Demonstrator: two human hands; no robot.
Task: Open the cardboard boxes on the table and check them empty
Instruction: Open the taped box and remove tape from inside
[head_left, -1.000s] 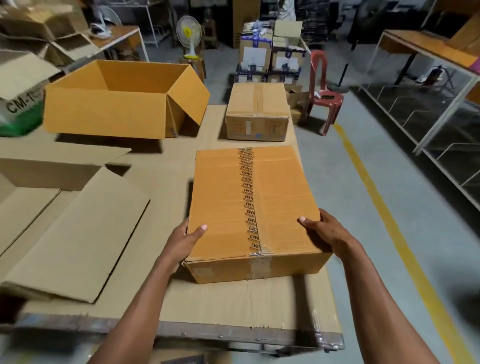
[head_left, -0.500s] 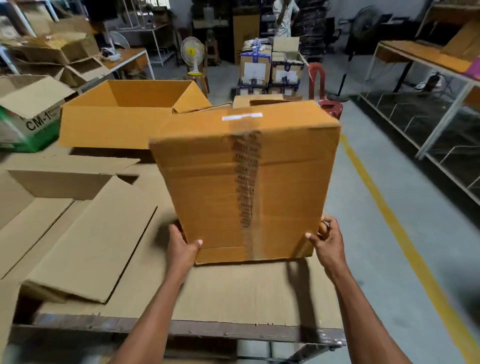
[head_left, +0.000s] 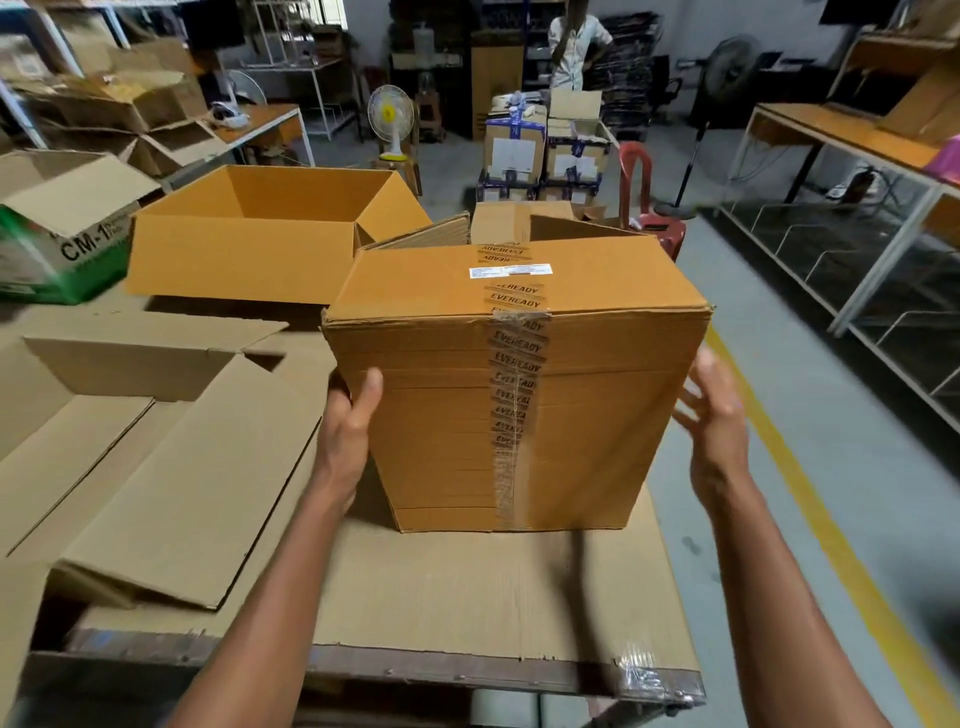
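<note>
The taped box (head_left: 514, 384) stood on end on the table (head_left: 467, 597), unopened. The left hand (head_left: 349, 415) gripped its left edge; the right hand (head_left: 714, 410) hovered spread just beside its right side. Next, probably, the tape (head_left: 511, 395) needed peeling. Behind it, the open box (head_left: 260, 244) showed nothing inside.

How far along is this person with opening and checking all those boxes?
Done, it seems: one large box stands open at the back left, nothing showing inside. In hand: the taped box stands upright, left hand gripping its side, right hand open beside it, tape uncut. Left: that box, and another box behind it.
</note>
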